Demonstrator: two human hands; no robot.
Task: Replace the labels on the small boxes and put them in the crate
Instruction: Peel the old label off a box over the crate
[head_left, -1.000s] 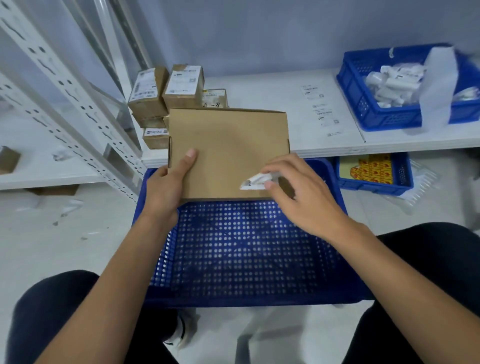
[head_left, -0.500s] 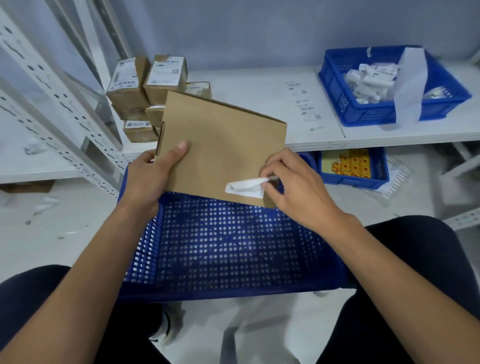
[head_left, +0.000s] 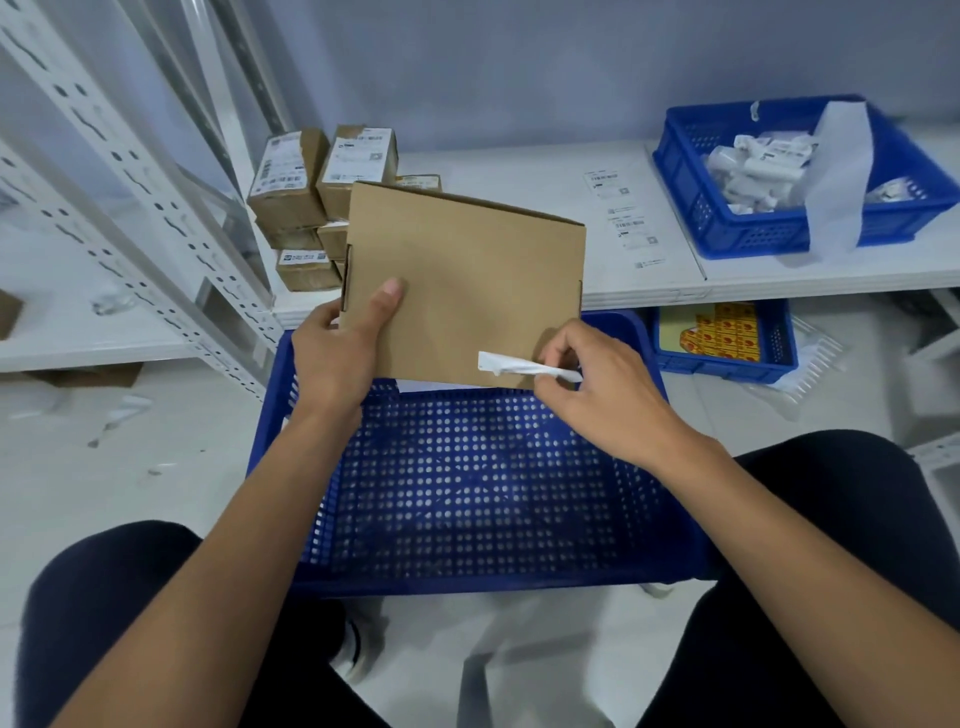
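Your left hand (head_left: 337, 358) grips the left edge of the flat cardboard box (head_left: 467, 280). The thumb lies on the plain brown face and the fingers curl behind. You hold the box upright and slightly tilted, just above the far rim of the blue crate (head_left: 467, 493) that sits on the floor between your knees.

Your right hand (head_left: 602, 384) pinches a crumpled white label (head_left: 519, 364) between thumb and forefinger at the box's lower right corner. The label's free end points left across the cardboard; I cannot tell whether any of it is stuck down.

Behind the box runs a white shelf (head_left: 519, 171). A stack of small boxes (head_left: 322, 202), each with a white printed label, stands at its left end near the front edge. Loose label sheets (head_left: 618, 218) lie near the middle. A second blue crate (head_left: 753, 239) of white rolled items sits toward the right end, with a white strip (head_left: 839, 176) draped over its front wall. Below the shelf stands a smaller blue basket (head_left: 779, 343) holding a yellow-and-red sheet (head_left: 719, 332).
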